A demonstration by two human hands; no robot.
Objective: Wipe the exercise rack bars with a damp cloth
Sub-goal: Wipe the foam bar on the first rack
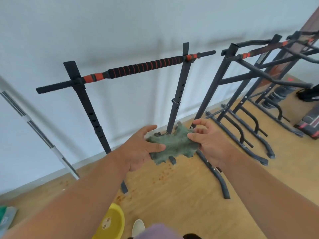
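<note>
Stretching between left hand (141, 149) and right hand (209, 144): green cloth (174, 144).

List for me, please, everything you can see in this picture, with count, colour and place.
cloth: one, grey-green, stretched between both hands
padded bar: one, black and orange, across two black uprights by the white wall
second rack: one, black, to the right
weight plates: a stack, black, far right on the floor
basin: one, yellow, on the wooden floor at bottom
barbell: one, silver, leaning at left
left hand: holds the cloth's left end
right hand: pinches the cloth's right end
</note>
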